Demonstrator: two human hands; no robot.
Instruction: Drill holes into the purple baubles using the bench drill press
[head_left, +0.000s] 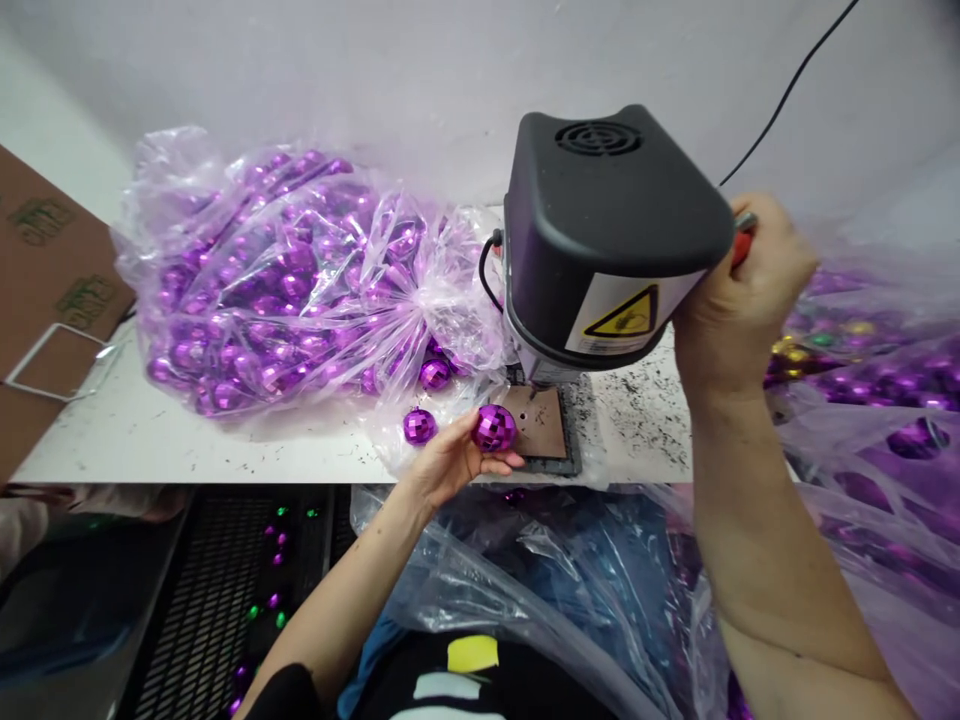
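Observation:
My left hand (459, 458) holds a shiny purple faceted ball (495, 428) between thumb and fingers. The ball is at the front left of a small brown board (541, 425) with a hole in it, on the dark base of a machine. Above it stands the machine's black housing (600, 220), which looks like a bench drill press, with a vent on top and a yellow warning label. My right hand (750, 280) is closed round a lever with a red part (741, 248) at the housing's right side. Left of my left hand lies another purple ball (419, 427).
A clear bag of purple balls (262, 290) fills the table's left. A cardboard box (45, 290) stands beyond it. Dark shavings (645, 420) litter the white tabletop. More bagged balls (892, 390) lie at right; clear plastic (525, 570) hangs below the front edge. A black cable (787, 95) runs up the wall.

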